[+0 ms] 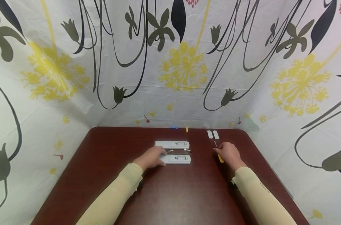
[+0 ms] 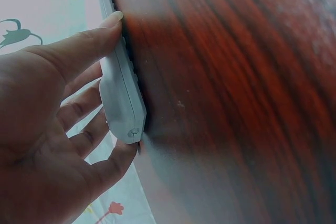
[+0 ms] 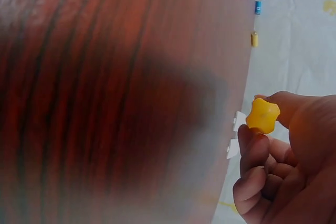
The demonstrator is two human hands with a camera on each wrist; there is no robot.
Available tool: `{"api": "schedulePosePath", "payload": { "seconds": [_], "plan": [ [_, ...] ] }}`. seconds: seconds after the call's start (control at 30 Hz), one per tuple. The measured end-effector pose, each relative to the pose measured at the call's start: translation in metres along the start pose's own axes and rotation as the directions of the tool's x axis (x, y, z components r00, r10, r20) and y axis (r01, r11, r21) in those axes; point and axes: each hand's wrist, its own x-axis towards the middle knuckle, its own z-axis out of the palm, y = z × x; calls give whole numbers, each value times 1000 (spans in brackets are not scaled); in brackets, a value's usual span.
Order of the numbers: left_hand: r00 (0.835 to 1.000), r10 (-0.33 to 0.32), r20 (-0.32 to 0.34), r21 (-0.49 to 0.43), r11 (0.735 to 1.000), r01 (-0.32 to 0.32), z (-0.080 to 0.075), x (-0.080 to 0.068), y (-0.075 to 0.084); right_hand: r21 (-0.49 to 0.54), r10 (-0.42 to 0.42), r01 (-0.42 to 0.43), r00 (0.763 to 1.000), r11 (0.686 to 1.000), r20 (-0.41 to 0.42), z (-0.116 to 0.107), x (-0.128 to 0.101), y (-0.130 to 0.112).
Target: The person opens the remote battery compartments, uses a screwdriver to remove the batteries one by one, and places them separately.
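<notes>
My left hand (image 1: 151, 157) grips the left end of the nearer white remote control (image 1: 177, 159), which lies face down on the table. In the left wrist view, the thumb presses one long edge of the remote (image 2: 123, 98) and the fingers curl round its other side and end. Parallel behind it lies a second white remote control (image 1: 170, 144). Two small batteries (image 1: 188, 150) rest between the remotes. Off to the right, my right hand (image 1: 229, 153) pinches a screwdriver (image 1: 220, 158) by its yellow handle (image 3: 262, 115), its thin shaft pointing away.
Two small white covers (image 1: 213, 134) lie side by side beyond the right hand. Near the table's back edge are a small blue cylinder (image 1: 174, 127) and a small yellow one (image 1: 187, 129). Flower-printed cloth (image 1: 184, 106) hangs behind and beside the dark red table (image 1: 181, 193).
</notes>
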Motion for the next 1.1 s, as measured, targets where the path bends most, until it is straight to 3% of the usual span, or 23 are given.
{"api": "schedulePosePath", "payload": {
  "seconds": [1.1],
  "plan": [
    [1000, 5, 4, 14, 1000, -5, -1, 0, 0, -12, 8, -8, 1000, 1000, 24, 13, 4, 2]
  ]
}}
